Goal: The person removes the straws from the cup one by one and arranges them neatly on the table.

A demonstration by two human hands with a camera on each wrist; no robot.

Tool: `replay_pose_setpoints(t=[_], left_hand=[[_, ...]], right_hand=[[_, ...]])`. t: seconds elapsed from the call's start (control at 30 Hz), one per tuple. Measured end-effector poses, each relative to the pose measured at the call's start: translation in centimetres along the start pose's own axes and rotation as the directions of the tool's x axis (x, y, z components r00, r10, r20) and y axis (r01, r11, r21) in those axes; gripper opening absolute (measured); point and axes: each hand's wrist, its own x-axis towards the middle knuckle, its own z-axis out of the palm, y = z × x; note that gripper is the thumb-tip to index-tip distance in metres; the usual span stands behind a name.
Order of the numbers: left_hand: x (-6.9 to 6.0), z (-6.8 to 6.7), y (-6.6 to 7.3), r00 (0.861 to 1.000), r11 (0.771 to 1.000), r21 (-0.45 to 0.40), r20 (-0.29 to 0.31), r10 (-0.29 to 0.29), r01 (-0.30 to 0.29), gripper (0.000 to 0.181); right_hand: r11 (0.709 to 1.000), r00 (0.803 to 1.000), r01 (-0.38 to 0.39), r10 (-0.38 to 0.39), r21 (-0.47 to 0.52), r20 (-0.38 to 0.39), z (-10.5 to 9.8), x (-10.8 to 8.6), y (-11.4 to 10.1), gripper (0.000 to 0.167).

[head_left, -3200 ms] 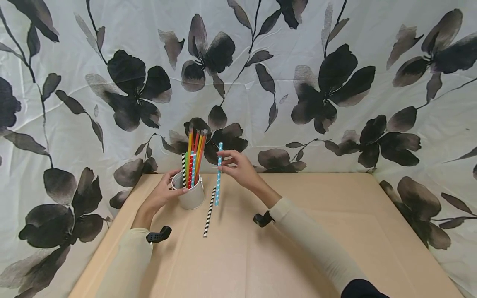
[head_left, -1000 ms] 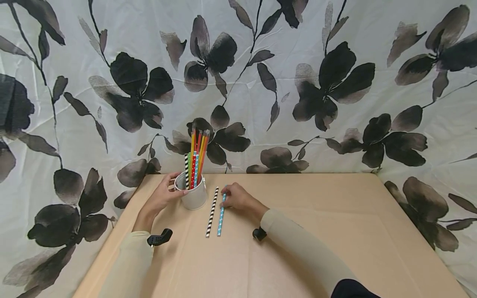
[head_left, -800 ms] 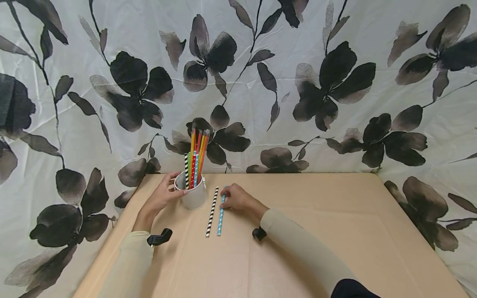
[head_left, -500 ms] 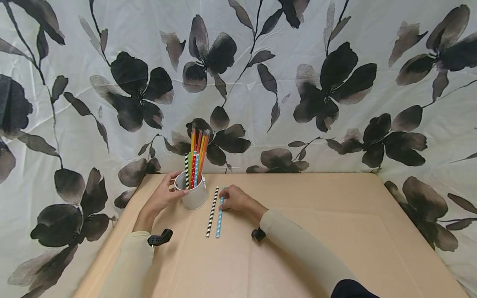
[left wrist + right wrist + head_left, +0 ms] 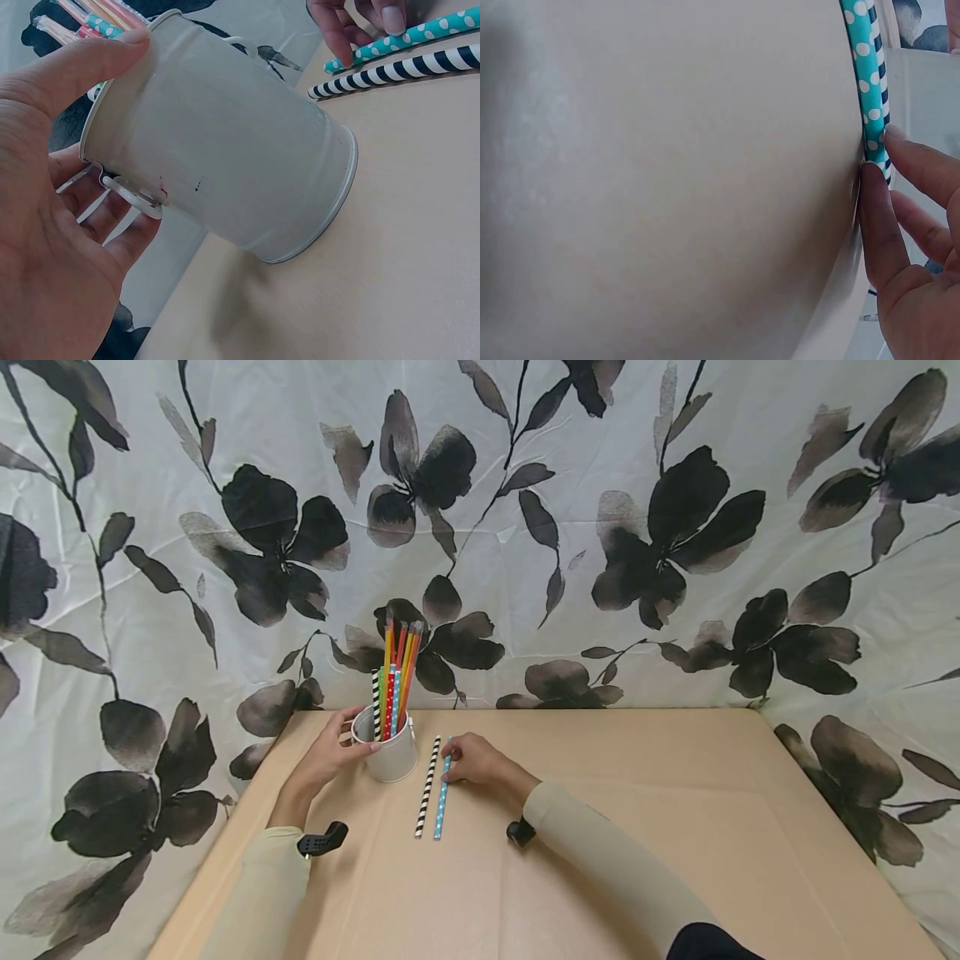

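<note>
Near mid-frame, the right hand [image 5: 480, 762] pinches the upper end of a blue dotted straw [image 5: 441, 810], just beside a striped straw [image 5: 427, 789]; left of these, the left hand [image 5: 327, 757] grips a white bucket [image 5: 393, 762] of coloured straws [image 5: 388, 700] at its rim. The dotted and striped ones lie on a tan table [image 5: 675, 777] across the lower frame; flowered cloth [image 5: 555, 410] fills the top.

My left hand [image 5: 327, 755] grips, thumb [image 5: 86, 66] opposed to curved fingers [image 5: 133, 244]. My right hand [image 5: 482, 760] pinches at the fingertips [image 5: 874, 184]. Left forearm [image 5: 258, 877] angled forward, right forearm [image 5: 611, 860] slanting in at a flatter angle.
</note>
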Motion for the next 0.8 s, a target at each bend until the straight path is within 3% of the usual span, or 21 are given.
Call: replay_pose_setpoints(t=[0.4, 0.5, 0.63, 0.8], left_hand=[[0.0, 0.1, -0.1, 1.0, 1.0, -0.005, 0.005, 0.004, -0.004, 0.091], [0.0, 0.0, -0.3, 1.0, 1.0, 0.0, 0.006, 0.004, -0.004, 0.091], [0.1, 0.0, -0.4, 1.0, 1.0, 0.001, 0.006, -0.012, 0.012, 0.091], [0.1, -0.1, -0.3, 0.999, 0.999, 0.01, 0.004, -0.035, 0.035, 0.092]], right_hand=[[0.998, 0.999, 0.045, -0.045, 0.032, 0.007, -0.9, -0.2, 0.1, 0.041], [0.995, 0.999, 0.05, -0.05, 0.082, -0.001, -1.6, -0.1, -0.2, 0.041], [0.987, 0.996, 0.081, -0.076, 0.136, -0.044, -2.6, 0.3, -0.9, 0.037], [0.981, 0.984, 0.148, -0.133, 0.129, -0.115, -3.8, 0.7, -2.2, 0.037]])
